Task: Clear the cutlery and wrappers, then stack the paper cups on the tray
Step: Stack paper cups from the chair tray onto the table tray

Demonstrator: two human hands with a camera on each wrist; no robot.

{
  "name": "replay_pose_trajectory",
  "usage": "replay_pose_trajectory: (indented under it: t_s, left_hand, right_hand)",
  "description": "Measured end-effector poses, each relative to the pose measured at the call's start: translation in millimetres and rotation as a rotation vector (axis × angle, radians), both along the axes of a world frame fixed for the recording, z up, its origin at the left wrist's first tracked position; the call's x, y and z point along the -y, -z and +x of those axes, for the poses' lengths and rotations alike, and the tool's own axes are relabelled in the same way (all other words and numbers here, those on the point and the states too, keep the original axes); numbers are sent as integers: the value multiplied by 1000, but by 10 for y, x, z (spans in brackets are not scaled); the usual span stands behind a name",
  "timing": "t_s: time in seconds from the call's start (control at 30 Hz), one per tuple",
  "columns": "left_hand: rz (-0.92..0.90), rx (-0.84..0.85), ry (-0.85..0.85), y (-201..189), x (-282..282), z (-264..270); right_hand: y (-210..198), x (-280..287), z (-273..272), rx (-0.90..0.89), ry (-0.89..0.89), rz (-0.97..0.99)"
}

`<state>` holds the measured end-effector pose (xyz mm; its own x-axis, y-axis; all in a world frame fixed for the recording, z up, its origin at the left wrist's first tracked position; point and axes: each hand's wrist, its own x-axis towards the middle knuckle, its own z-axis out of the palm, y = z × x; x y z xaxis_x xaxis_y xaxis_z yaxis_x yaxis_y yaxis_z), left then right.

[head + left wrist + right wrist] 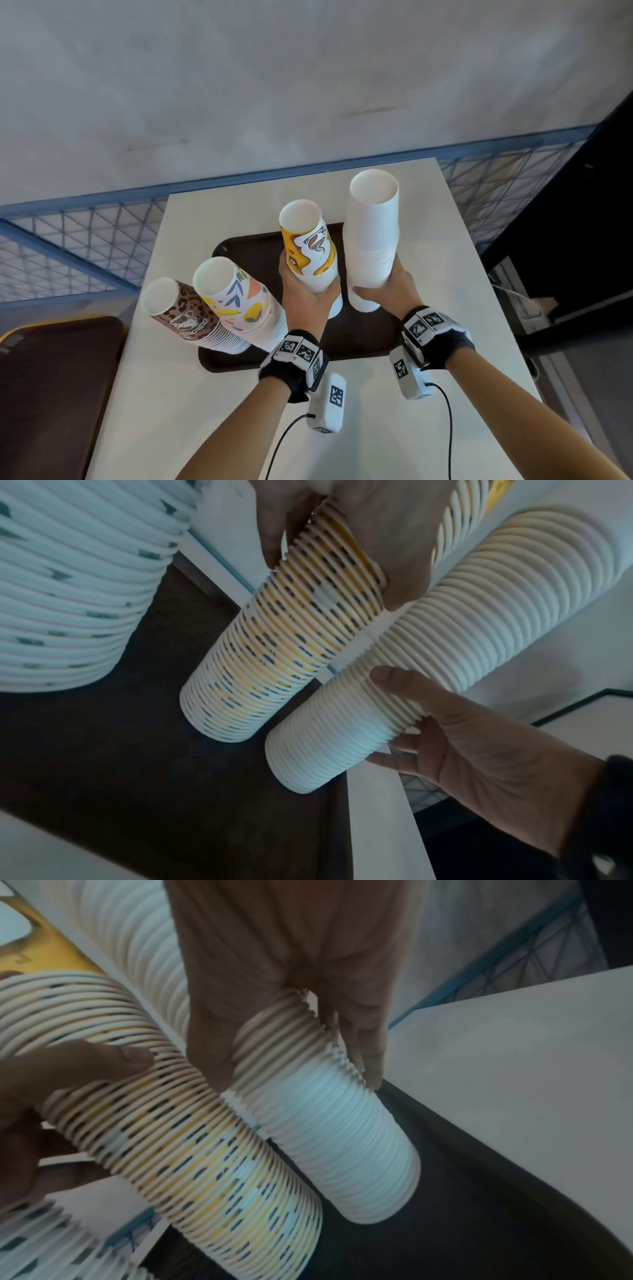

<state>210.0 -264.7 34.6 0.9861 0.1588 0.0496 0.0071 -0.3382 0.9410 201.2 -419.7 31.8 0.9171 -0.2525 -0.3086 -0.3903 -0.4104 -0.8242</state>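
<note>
Several tall stacks of paper cups stand on a dark brown tray (pixel 363 339) on the white table. My left hand (pixel 305 291) grips the yellow-patterned stack (pixel 308 246) around its lower half, thumb on one side and fingers on the other (pixel 270 534). My right hand (pixel 387 287) grips the plain white stack (pixel 371 240) the same way; its thumb (pixel 404 685) lies across the ribbed rims. Both stacks' bases sit on the tray (pixel 479 1218), side by side. A leaf-patterned stack (pixel 236 294) and a leopard-patterned stack (pixel 185 311) stand at the tray's left end.
The white table (pixel 459 260) has its edge close to the tray's right side. A blue wire-mesh fence (pixel 85 240) runs behind the table. A dark brown surface (pixel 51 394) lies to the left, a dark frame (pixel 582 222) to the right.
</note>
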Motion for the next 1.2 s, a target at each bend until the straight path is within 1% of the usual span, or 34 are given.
replay_pose_trajectory:
  t_s: [0.1, 0.2, 0.33, 0.57, 0.63, 0.7, 0.83, 0.9, 0.97, 1.1, 1.2]
  left_hand:
    - [37, 20, 22, -4, -51, -108]
    - [68, 77, 42, 10, -108, -231]
    - [40, 100, 97, 19, -173, -382]
    - [2, 114, 114, 68, -253, -511]
    - [-2, 59, 113, 177, -286, -550]
    - [1, -30, 113, 316, -323, -645]
    - [92, -206, 107, 638, -359, -891]
    - [104, -277, 101, 768, -350, -928]
    - [92, -303, 95, 859, -328, -889]
    - [69, -298, 42, 974, -253, -746]
    - [83, -286, 5, 996, -209, -666]
  right_hand:
    - [-3, 13, -33, -10, -29, -13]
    - [-3, 9, -106, -22, -47, -16]
    - [4, -29, -224, -18, -39, -20]
    - [71, -107, -429, 3, 2, -17]
    - [92, -126, -466, 16, 35, -8]
    - [126, -142, -501, 22, 68, 19]
    - [310, -155, -585, 21, 83, 30]
    - [425, -158, -609, 12, 92, 16]
    - [534, -156, -605, 5, 106, 10]
    - [712, -164, -545, 2, 133, 19]
    - [771, -190, -537, 4, 136, -4]
